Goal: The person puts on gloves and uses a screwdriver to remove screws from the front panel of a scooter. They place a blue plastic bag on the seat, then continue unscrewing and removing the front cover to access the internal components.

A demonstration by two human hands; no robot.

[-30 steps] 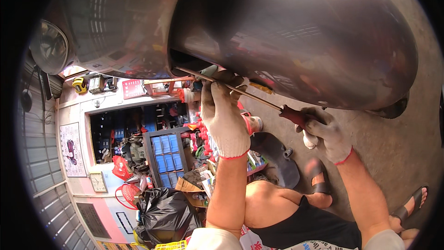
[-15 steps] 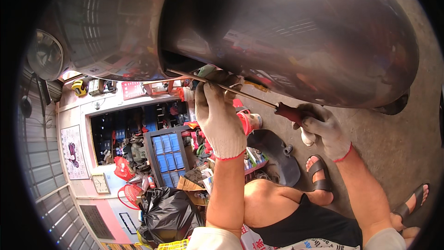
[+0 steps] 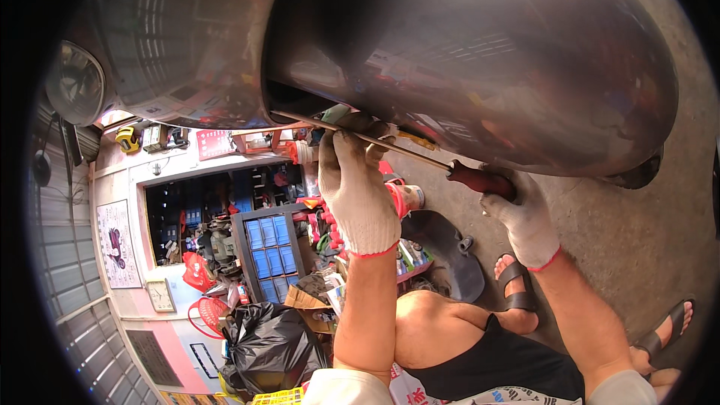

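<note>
1. Right hand (image 3: 525, 214): white knit glove with red cuff, fingers wrapped tight around the dark red handle of a long screwdriver (image 3: 420, 159), low right of centre.
2. Left hand (image 3: 358, 187): same kind of glove, raised to the underside rim of the metal body, fingertips curled over the screwdriver's shaft near its middle.
3. Screwdriver: thin shaft slanting up and left, tip lying at the lower edge of the dark opening.
4. Rounded metal body (image 3: 487, 60): glossy, dark, reflective, filling the upper frame above both hands.
5. Black plastic bag (image 3: 270, 345): lower left.
6. Blue drawer cabinet (image 3: 270, 244): behind the left forearm.
7. Sandalled foot (image 3: 517, 285): on concrete, below the right wrist.
</note>
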